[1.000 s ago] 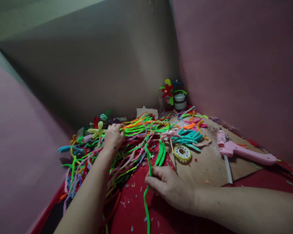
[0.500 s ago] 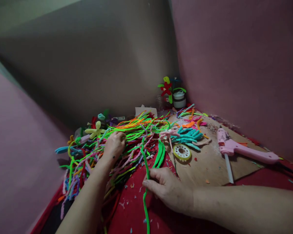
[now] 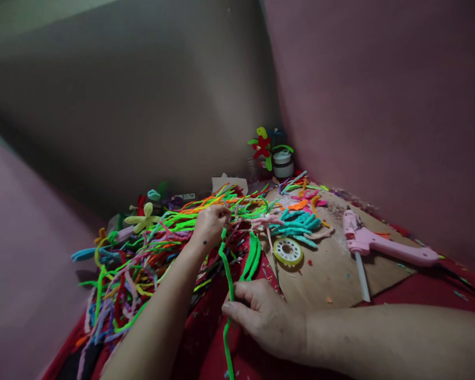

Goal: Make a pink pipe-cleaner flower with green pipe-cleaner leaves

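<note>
Green fuzzy stem [image 3: 227, 272] is running roughly fore-and-aft in the head view (only camera, so depth is partly a guess), long axis pointing away from the person and kinking slightly where the right hand [image 3: 269, 316] is holding it. Right thumb and forefinger are pinching it partway along. Near stretch is trailing below the pinch and leaving the bottom of the view, so its tip isn't showing. Far stretch is leaning up and slightly left, ending by the left hand [image 3: 210, 224].

Key relation, my read: far end is sitting right by the left fingers, so left is nearer that end while right is holding lower down. Left fingers are hanging curled over the multicoloured pile [image 3: 174, 224]; tips are hidden, can't tell if they're gripping anything or touching the stem.

Green leaf loops [image 3: 254, 253] are lying just beyond the right hand, tape roll [image 3: 288, 260] beside them on the cardboard [image 3: 316, 287]. Pink glue gun [image 3: 380, 245] is resting well apart, farther right.
</note>
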Motion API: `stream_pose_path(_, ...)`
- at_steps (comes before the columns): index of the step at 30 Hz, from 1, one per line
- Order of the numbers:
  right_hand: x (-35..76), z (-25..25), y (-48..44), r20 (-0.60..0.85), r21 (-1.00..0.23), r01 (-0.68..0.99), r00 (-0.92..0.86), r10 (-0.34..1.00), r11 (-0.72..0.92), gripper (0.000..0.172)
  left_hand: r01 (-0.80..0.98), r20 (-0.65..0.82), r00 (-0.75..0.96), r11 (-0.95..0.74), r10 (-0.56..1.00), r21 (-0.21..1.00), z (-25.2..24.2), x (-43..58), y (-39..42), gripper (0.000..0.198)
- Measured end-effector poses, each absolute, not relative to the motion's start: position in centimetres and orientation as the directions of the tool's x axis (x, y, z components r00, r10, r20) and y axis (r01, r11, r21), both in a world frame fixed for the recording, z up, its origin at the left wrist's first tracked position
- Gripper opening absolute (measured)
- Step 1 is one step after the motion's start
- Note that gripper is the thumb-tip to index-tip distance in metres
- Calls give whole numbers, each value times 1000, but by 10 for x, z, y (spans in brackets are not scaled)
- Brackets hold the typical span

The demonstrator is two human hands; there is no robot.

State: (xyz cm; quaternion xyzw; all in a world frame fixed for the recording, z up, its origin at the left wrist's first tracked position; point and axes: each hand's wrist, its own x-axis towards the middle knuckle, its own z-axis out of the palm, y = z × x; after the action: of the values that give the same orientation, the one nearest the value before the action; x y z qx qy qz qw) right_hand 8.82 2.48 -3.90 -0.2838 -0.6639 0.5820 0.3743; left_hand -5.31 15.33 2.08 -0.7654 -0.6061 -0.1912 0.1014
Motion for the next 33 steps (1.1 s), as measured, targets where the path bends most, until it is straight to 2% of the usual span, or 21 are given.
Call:
stream_pose_path(7,88,-41,24,168,-983,-30,-541,824,180,19,975,581,172,-221,796,14,38,-33,163,26)
stream_pose_path(9,87,-42,24,171,-982,-26,-537,826,186,18,974,584,195,-225,788,-22,50,-29,174,27)
stream_pose_path(12,87,-43,24,191,-979,-46,-526,829,197,17,975,531,214,-214,820,-64,63,-28,196,29)
stream_pose_path(16,87,-43,24,239,-969,-82,-521,820,231,16,971,367,240,-219,899,-98,62,-33,222,33)
stream_pose_path(21,87,-46,24,217,-973,-46,-511,831,226,19,960,241,276,-252,930,-124,53,-42,228,38)
stream_pose_path(26,87,-44,22,217,-970,-22,-515,829,240,22,951,204,308,-295,929,-91,60,-47,220,23)
stream_pose_path(29,88,-42,24,223,-968,-17,-512,830,249,23,949,245,311,-312,918,-34,68,-46,214,12)
stream_pose_path(33,88,-42,27,210,-968,16,-499,841,251,24,938,375,275,-333,885,100,72,-41,212,20)
